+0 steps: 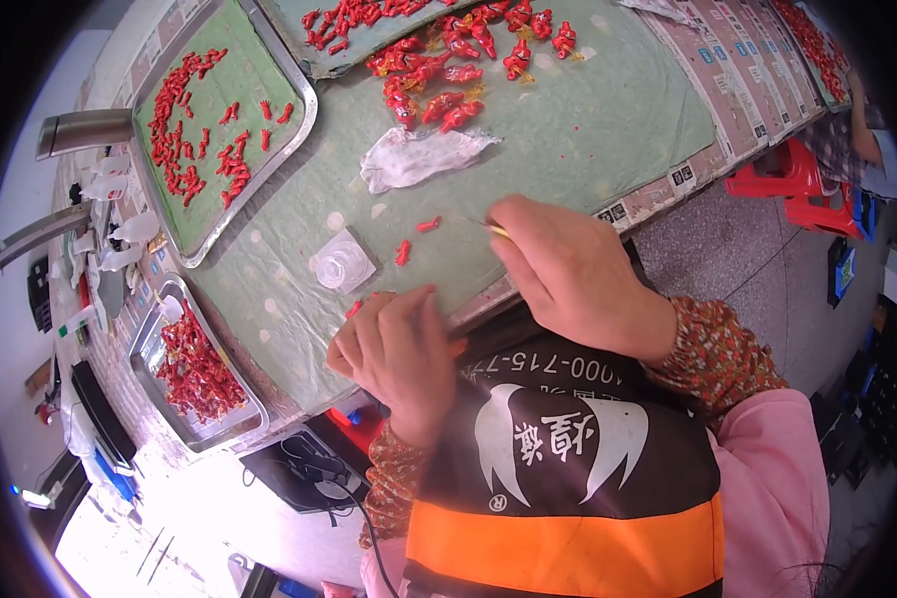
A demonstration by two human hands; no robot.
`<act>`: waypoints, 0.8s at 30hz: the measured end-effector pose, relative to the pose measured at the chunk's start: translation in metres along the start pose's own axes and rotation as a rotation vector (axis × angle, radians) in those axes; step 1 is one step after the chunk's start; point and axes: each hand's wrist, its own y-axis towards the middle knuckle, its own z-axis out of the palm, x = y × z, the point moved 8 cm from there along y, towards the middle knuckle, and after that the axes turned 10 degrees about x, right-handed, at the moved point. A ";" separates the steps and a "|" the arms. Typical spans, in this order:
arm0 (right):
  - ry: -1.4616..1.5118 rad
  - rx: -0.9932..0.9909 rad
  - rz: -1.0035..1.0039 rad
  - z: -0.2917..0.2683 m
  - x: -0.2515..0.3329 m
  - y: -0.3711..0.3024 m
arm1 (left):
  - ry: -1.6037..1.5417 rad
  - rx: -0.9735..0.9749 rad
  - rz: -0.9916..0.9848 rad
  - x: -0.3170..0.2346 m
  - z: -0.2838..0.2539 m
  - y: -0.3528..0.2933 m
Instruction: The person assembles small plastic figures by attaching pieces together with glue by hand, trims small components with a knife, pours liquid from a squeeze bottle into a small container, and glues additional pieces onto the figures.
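Pinching a thin yellow stick: right hand; left hand near red piece, grip unclear.

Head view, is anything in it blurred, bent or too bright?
In the head view, the left hand looks smeared, probably by motion, while the right hand is sharper; in the same view, a glare patch at lower left is washed out to white, and straight edges bend toward the dark rim.

Green-covered table: crumpled white cloth, clear container, small red pieces, glossy red figures; metal trays at left.
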 end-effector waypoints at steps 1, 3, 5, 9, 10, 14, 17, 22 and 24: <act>-0.016 -0.019 -0.027 0.002 0.002 0.008 | 0.000 -0.003 -0.002 0.000 -0.001 0.001; -0.028 -0.036 -0.056 0.009 0.004 0.021 | -0.002 -0.001 -0.071 0.004 -0.005 0.002; -0.060 -0.056 -0.122 0.018 0.006 0.031 | -0.010 -0.007 -0.087 0.005 -0.008 0.001; -0.170 -0.048 -0.181 0.032 0.011 0.042 | -0.069 -0.021 -0.076 0.005 -0.010 -0.001; -0.168 -0.036 -0.156 0.033 0.010 0.042 | -0.069 -0.021 -0.078 0.004 -0.012 0.000; -0.090 0.030 -0.006 0.029 0.006 0.031 | -0.124 0.018 -0.054 0.002 -0.011 0.001; -0.038 -0.006 0.039 0.019 0.009 0.016 | -0.153 0.026 -0.004 -0.002 -0.008 0.002; 0.001 0.058 0.111 0.029 0.003 -0.007 | -0.152 0.062 0.073 -0.011 0.000 0.008; 0.035 0.055 0.111 0.027 0.002 -0.011 | -0.134 0.108 0.074 -0.014 0.004 0.010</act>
